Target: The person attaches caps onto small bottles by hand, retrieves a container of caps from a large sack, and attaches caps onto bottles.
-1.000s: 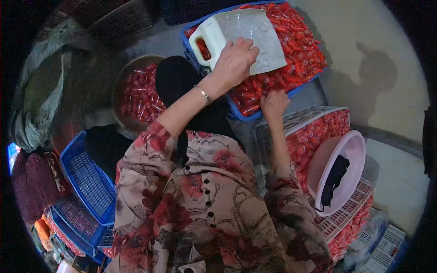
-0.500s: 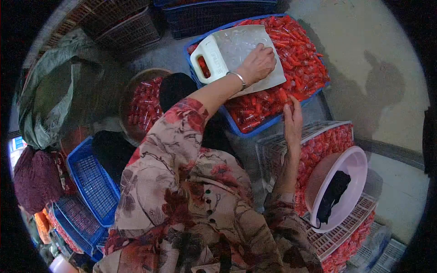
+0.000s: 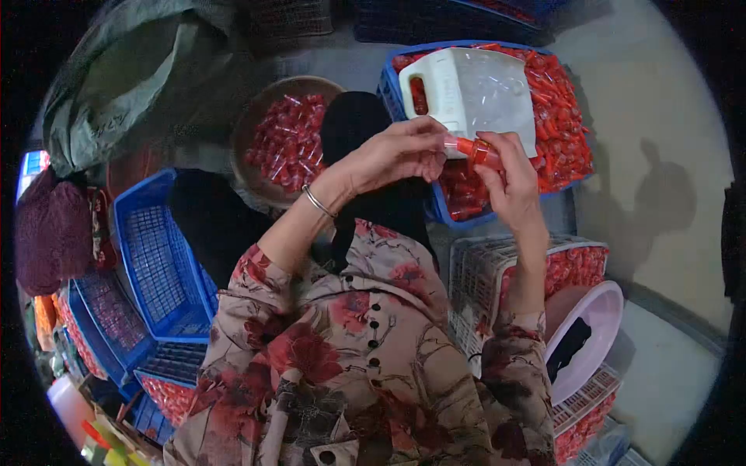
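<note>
Head view: The L hand, w/ bracelet at the wrist, appears to pinch a small clear pc. at the tip of a red bottle-like pc., gripped btwn thumb & fingers of the R hand. Both show near a cut white jug lying on red pcs. in a blue crate. Best practice, prob.: align both axes, R grip firm, L pinch light, pressure straight; tilt could bend the tip. How far they're joined: can't tell.
</note>
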### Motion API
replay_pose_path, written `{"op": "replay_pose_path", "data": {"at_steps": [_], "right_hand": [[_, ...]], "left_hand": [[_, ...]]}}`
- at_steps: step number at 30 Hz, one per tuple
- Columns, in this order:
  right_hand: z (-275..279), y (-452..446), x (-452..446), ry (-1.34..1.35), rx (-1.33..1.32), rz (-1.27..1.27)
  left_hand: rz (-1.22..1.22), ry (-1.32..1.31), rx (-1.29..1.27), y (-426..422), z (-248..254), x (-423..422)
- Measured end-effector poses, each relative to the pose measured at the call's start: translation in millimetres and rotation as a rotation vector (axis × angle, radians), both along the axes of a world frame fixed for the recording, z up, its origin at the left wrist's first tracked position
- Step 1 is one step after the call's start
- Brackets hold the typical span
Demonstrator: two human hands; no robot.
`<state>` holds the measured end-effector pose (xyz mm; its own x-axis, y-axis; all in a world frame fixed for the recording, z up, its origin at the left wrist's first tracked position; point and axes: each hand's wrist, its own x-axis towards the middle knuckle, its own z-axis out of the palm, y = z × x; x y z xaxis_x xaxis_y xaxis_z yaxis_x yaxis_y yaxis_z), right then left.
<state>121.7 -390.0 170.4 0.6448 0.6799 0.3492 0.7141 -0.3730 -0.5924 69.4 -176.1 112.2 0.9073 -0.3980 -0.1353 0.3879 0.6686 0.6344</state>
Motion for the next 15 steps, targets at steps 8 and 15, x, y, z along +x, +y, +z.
{"op": "replay_pose_path", "data": {"at_steps": [8, 15], "right_hand": [[29.0, 51.7, -19.0, -0.158, -0.324, 0.324], [10.6, 68.4, -20.9, -0.131, -0.351, 0.504]], "left_hand": [[-0.119, -0.082, 0.059, 45.0, -0.4, -51.7], [0.036, -0.189, 0.430, 50.5, 6.7, -71.1]]}}
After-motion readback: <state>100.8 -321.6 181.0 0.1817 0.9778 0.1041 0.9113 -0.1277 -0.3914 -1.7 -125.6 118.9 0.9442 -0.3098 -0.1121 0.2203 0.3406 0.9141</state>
